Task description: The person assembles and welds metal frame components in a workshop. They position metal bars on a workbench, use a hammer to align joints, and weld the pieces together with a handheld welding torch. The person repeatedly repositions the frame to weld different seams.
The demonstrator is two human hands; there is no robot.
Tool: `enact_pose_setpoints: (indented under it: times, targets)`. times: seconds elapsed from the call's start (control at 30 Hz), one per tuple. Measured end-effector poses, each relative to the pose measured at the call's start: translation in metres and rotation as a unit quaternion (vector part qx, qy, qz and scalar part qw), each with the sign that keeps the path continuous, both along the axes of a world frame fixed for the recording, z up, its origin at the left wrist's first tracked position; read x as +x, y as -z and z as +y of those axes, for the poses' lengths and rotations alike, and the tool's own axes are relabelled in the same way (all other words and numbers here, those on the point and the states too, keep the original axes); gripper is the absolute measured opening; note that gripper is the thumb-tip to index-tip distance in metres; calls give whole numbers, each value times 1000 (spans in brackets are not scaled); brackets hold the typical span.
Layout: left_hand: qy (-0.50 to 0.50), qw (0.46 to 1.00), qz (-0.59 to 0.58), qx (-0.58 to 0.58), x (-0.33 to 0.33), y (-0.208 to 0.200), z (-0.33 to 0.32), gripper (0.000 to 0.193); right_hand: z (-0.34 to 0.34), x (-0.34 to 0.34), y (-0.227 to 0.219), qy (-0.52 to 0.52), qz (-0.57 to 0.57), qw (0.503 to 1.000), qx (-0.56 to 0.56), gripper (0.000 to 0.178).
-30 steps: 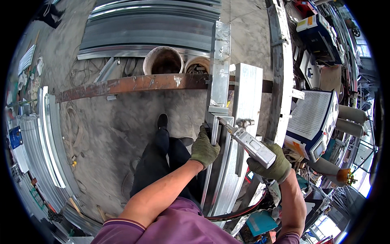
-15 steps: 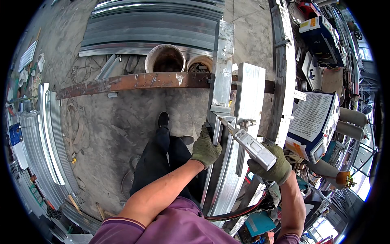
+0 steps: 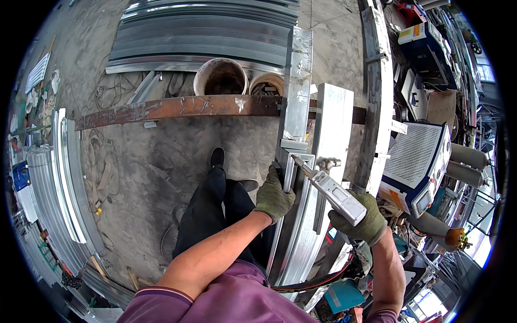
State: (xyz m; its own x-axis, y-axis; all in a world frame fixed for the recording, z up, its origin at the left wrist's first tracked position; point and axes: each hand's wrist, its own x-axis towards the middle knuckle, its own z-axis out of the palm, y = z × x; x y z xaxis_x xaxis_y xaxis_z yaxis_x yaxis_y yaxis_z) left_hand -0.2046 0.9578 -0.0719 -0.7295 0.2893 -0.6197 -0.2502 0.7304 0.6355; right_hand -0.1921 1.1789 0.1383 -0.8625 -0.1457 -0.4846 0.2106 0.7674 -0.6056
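My right hand [image 3: 365, 220], in a green glove, is closed around the rear of a silver handheld welding gun [image 3: 338, 198]. The gun slants up and left, its nozzle tip at the mitred corner of a galvanized steel profile [image 3: 305, 226]. Contact between tip and metal is too fine to tell. Below and left of that corner, my gloved left hand [image 3: 273, 198] grips the profile's left side, fingers pointing away from me and thumb against the metal. Beyond the corner, a galvanized beam [image 3: 298, 97] runs away from me. A metal fitting [image 3: 329, 163] lies on the wide bar beside the gun.
A rusty crossbar [image 3: 177, 109] passes under the beams, with two buckets [image 3: 221, 78] behind it. Stacked metal sheets [image 3: 204, 37] lie farther off. At right stand a white-and-blue machine [image 3: 412, 156] and gas cylinders [image 3: 466, 172]. A hose [image 3: 318, 285] curves near my waist.
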Motion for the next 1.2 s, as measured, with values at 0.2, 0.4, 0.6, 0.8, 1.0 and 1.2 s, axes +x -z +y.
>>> enact_pose_setpoints:
  times: [0.2, 0.4, 0.6, 0.8, 1.0, 1.2]
  targets:
    - [-3, 1000, 6, 5, 2, 2, -1, 98, -1, 1, -1, 8, -10, 1000, 11, 27]
    - [24, 999, -9, -25, -3, -5, -1, 101, -3, 0, -2, 10, -10, 1000, 23, 29]
    - [19, 1000, -9, -2, -2, -3, -2, 106, -4, 0, -1, 24, -22, 999, 17, 29]
    - [1, 1000, -4, 6, -4, -6, -2, 98, -4, -2, -3, 27, -35, 999, 14, 30]
    - [6, 1000, -2, 4, -3, -1, -1, 96, -5, -2, -5, 34, -32, 999, 8, 29]
    - [-1, 1000, 14, 9, -1, -2, -1, 94, -6, -1, -7, 43, -38, 998, 11, 28]
